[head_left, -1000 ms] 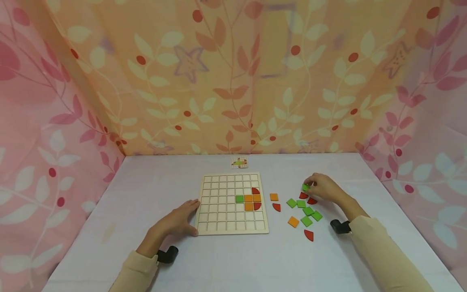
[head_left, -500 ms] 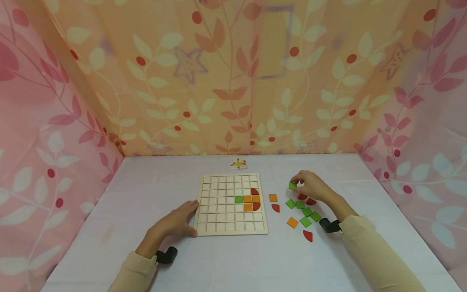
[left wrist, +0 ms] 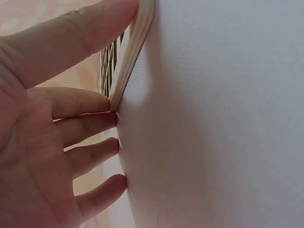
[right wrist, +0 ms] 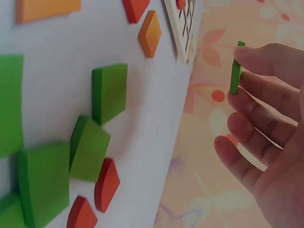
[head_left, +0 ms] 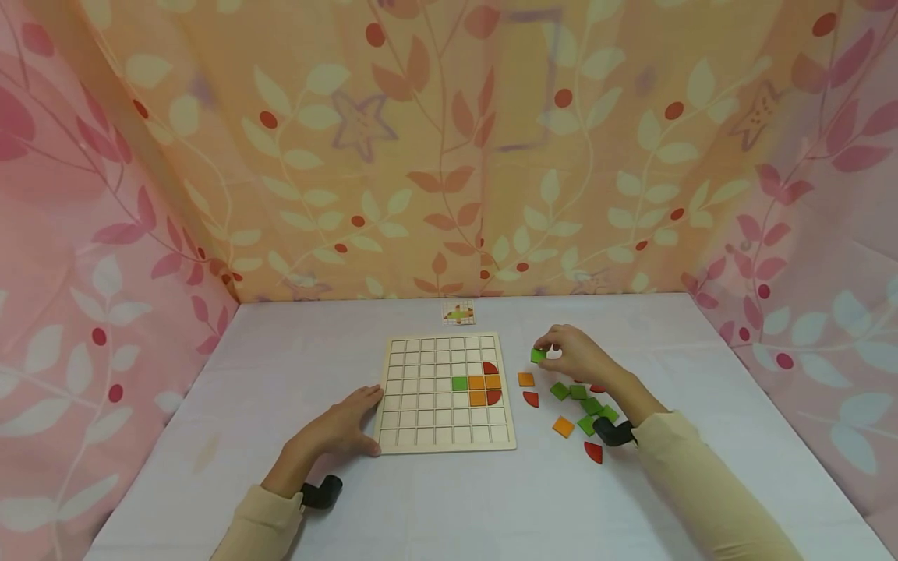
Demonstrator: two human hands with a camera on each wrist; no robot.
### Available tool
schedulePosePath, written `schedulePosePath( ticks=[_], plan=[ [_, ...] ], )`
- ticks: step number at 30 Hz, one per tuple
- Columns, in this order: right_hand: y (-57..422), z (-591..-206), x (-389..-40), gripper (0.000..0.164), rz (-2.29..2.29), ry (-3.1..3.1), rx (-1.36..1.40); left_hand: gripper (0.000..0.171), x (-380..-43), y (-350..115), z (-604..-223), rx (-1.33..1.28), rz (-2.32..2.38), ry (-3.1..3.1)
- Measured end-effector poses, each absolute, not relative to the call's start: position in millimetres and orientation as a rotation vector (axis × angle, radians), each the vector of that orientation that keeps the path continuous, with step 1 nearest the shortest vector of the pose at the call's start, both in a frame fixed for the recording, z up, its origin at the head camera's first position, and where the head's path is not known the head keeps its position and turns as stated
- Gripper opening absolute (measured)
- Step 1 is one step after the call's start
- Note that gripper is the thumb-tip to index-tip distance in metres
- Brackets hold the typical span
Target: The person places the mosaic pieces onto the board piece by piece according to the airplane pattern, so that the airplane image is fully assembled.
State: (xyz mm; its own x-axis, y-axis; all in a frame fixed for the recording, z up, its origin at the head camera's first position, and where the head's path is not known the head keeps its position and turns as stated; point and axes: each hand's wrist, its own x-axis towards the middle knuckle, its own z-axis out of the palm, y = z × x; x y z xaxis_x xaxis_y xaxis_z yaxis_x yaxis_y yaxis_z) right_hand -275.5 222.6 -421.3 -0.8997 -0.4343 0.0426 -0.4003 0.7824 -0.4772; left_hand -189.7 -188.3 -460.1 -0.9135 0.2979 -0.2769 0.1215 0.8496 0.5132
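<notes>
My right hand (head_left: 581, 355) pinches a small green square tile (head_left: 538, 355) between thumb and fingers, above the table to the right of the board. In the right wrist view that tile (right wrist: 236, 71) is seen edge-on, raised off the cloth. My left hand (head_left: 338, 425) rests at the left edge of a wooden grid board (head_left: 421, 425), thumb and fingertips touching its side; its fingers (left wrist: 90, 154) are extended in the left wrist view. On the board's right side sit one green square (head_left: 459, 383), several orange squares (head_left: 476, 382) and two red quarter-round tiles (head_left: 494, 397).
Loose green squares (head_left: 592, 407) lie right of the board, partly overlapping. Among them are orange squares (head_left: 563, 426) and red quarter-round pieces (head_left: 593, 452). Behind the board lies a small pattern card (head_left: 459, 312). Patterned curtains (head_left: 449, 156) enclose the white-covered table (head_left: 449, 506).
My right hand has moved left with the green tile, from over the loose pieces toward the board. The left hand has kept its place at the board's edge.
</notes>
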Motion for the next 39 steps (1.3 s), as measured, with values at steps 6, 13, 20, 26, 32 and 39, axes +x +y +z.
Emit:
schedulePosePath(
  ticks=[6,13,20,26,32,39],
  plan=[
    [210.1,-421.7,-274.5,0.024,-0.777,2.910,-0.774,0.098,-189.5,-187.5,-459.5,0.306,0.711,2.674],
    [194.0,-423.9,-273.0,0.025,-0.781,2.880,-0.763,0.098,-189.0,-187.9,-459.7,0.310,0.719,2.670],
    [179.2,-421.1,-273.2,0.026,-0.768,2.854,-0.819,0.099,-189.2,-187.8,-461.2,0.302,0.724,2.669],
    [165.7,-418.8,-271.0,0.024,-0.779,2.830,-0.890,0.099,-190.6,-187.7,-460.7,0.310,0.709,2.674],
    [151.4,-420.9,-269.6,0.024,-0.745,2.816,-0.909,0.099,-191.1,-188.2,-459.2,0.313,0.719,2.669],
    [137.2,-430.9,-266.3,0.022,-0.687,2.796,-0.956,0.099,-190.5,-187.7,-460.0,0.302,0.711,2.665]
  ],
)
